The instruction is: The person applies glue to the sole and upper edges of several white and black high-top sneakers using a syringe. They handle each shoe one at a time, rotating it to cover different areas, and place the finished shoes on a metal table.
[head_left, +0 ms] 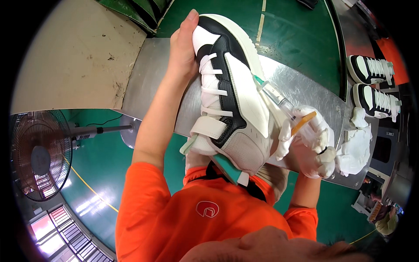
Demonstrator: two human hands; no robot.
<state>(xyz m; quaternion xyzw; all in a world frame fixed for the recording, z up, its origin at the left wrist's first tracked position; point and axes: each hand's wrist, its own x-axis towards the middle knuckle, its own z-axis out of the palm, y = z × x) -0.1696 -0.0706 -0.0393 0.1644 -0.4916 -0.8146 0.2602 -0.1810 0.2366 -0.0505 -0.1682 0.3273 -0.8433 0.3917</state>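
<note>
A white, black and grey sneaker (244, 91) is held up on its side in front of me, toe pointing away. My left hand (184, 48) grips it at the toe, thumb along the front edge. In my right hand (312, 142), which wears white finger covers, is a clear syringe (279, 99) with a green tip. That tip meets or nearly meets the seam between the sneaker's upper and its white sole. An orange-brown stick-like piece (303, 123) also lies among the right fingers.
Beneath the sneaker is a metal worktop (301, 83), beside a green belt surface (297, 39). Two similar sneakers (374, 70) stand at the far right. Crumpled white material (354, 150) lies right of my right hand. A fan (41, 155) stands at left, near a beige panel (74, 56).
</note>
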